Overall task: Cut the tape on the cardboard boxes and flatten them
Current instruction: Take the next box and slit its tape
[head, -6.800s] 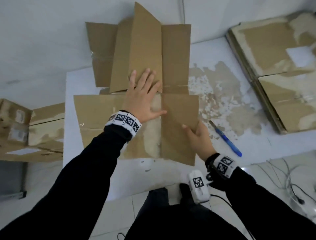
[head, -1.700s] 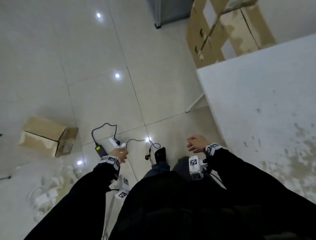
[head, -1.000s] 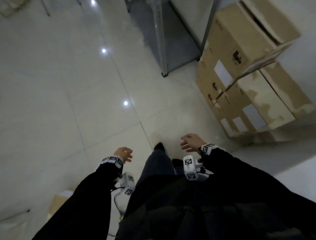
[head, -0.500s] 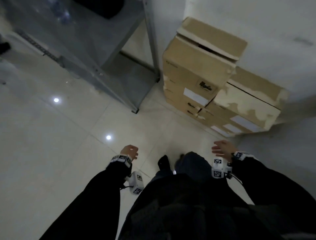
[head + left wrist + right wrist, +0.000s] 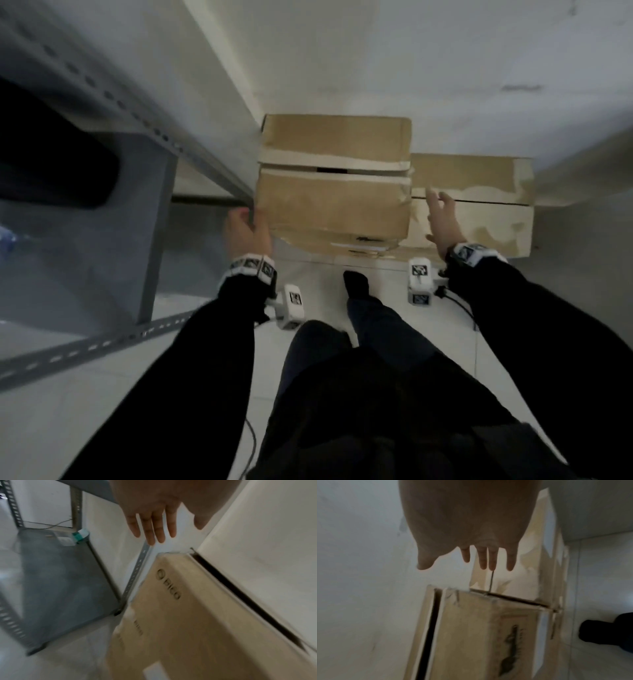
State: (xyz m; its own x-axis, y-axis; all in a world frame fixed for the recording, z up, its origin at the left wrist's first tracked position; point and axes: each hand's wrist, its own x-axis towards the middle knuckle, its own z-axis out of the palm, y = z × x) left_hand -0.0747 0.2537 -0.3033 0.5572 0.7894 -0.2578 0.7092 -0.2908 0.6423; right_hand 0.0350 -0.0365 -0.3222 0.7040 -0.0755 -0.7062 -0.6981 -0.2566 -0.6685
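Note:
A stack of cardboard boxes stands against the white wall. The top box (image 5: 334,178) on the left stack has a gap between its upper flaps; it also shows in the left wrist view (image 5: 197,622) and the right wrist view (image 5: 479,635). A lower box (image 5: 479,202) sits to its right. My left hand (image 5: 245,231) is at the top box's left side, fingers straight (image 5: 154,524) and holding nothing. My right hand (image 5: 442,219) is spread open at the box's right side, over the lower box, fingers straight (image 5: 488,557).
A grey metal shelving unit (image 5: 113,212) with perforated uprights stands close on the left, one upright (image 5: 137,574) right beside the top box. The wall is behind the boxes. My foot (image 5: 356,284) is on the tiled floor just before the stack. A cable trails on the floor.
I have turned from the table and stepped up to the box stack. Both hands have risen from my sides and now reach either side of the top box.

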